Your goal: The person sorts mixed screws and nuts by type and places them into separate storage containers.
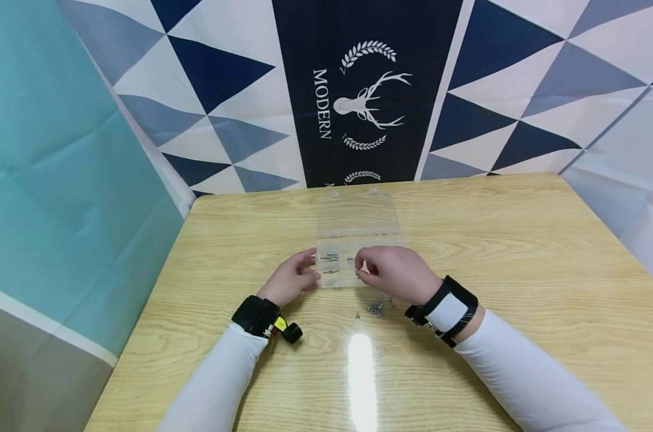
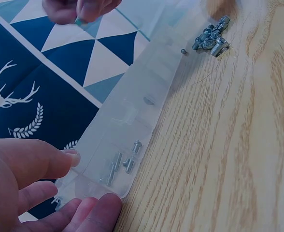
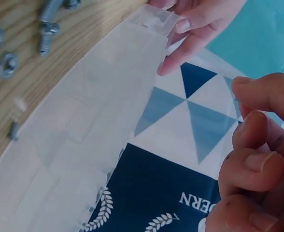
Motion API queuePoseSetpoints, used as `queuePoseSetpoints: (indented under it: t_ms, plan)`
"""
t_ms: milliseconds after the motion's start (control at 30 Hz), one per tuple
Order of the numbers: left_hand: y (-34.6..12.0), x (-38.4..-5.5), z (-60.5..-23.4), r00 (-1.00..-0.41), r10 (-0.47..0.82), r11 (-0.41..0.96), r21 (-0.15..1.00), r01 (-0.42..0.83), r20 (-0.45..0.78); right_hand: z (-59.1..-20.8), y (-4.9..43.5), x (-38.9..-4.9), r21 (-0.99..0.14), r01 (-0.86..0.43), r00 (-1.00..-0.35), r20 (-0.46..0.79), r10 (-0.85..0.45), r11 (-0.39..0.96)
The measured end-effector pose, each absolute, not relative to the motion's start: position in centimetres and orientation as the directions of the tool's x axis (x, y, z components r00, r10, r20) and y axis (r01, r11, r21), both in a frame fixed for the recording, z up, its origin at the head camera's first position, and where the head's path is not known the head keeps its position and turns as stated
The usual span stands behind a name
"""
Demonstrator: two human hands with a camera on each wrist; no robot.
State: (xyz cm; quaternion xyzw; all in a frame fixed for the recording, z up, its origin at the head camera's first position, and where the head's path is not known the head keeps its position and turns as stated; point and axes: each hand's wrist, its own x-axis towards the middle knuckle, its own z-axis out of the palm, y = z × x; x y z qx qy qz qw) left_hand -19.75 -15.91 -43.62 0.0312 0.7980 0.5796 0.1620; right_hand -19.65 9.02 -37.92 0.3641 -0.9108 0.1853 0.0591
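A clear plastic compartment box lies on the table with its lid folded back. My left hand grips the box's left end, thumb on one side and fingers on the other. Several screws lie in the compartments close to that hand. Over the right part of the box, my right hand has its fingers curled, thumb and index close together. A tiny metal piece glints at those fingertips in the left wrist view; its kind is too small to make out.
A loose pile of bolts lies on the wooden table in front of the box, with one small screw left of it. Behind the table hangs a patterned cloth.
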Motion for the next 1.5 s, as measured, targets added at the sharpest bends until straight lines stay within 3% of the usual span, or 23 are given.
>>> queuePoseSetpoints:
  t_ms: [433, 800, 1100, 1500]
  plan:
    - [-16.0, -20.0, -44.0, -0.946, 0.227, 0.333, 0.931, -0.148, -0.232, -40.4, 8.2, -21.9, -0.340, -0.591, -0.799, 0.125, -0.588, 0.732]
    - [-15.9, -20.0, -44.0, -0.946, 0.229, 0.339, 0.930, -0.141, -0.227, -41.4, 8.0, -22.2, -0.351, -0.550, -0.821, 0.064, -0.567, 0.758]
    - [-15.8, -20.1, -44.0, -0.946, 0.235, 0.339, 0.931, -0.136, -0.224, -40.7, 8.6, -21.7, -0.350, -0.567, -0.811, 0.083, -0.579, 0.745]
    - [-15.8, -20.0, -44.1, -0.946, 0.234, 0.327, 0.935, -0.141, -0.225, -40.1, 11.0, -19.3, -0.318, -0.645, -0.749, 0.079, -0.658, 0.695]
